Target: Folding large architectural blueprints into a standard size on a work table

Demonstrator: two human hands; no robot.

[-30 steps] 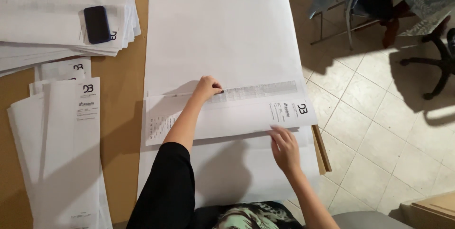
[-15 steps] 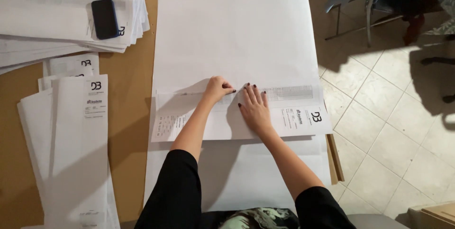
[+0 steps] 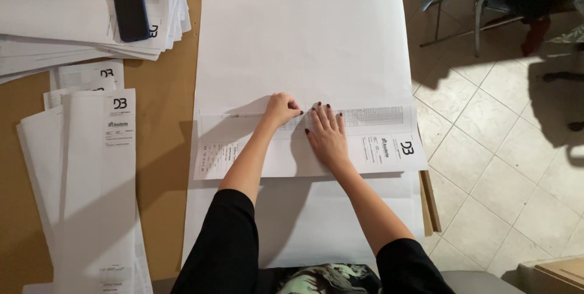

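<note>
Head view: the folded paper strip [image 3: 365, 148] lay across the middle of the large white sheet [image 3: 304, 32], its fold toward twelve o'clock. The right hand [image 3: 328, 136] pressed flat on it, fingers spread, gripping nothing. The left hand [image 3: 281, 110], curled into a loose fist, touched the fold just at the right hand's ten o'clock. At nine o'clock lay folded sheets [image 3: 91, 190]; at ten o'clock, a phone [image 3: 131, 14] sat on a paper stack [image 3: 55, 20].

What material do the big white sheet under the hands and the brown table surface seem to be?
Big white sheet: most likely matte paper; it lies flat, thin, and holds a folded printed strip.
Table surface: smooth brown, maybe wood board or cardboard; I cannot tell which.
</note>
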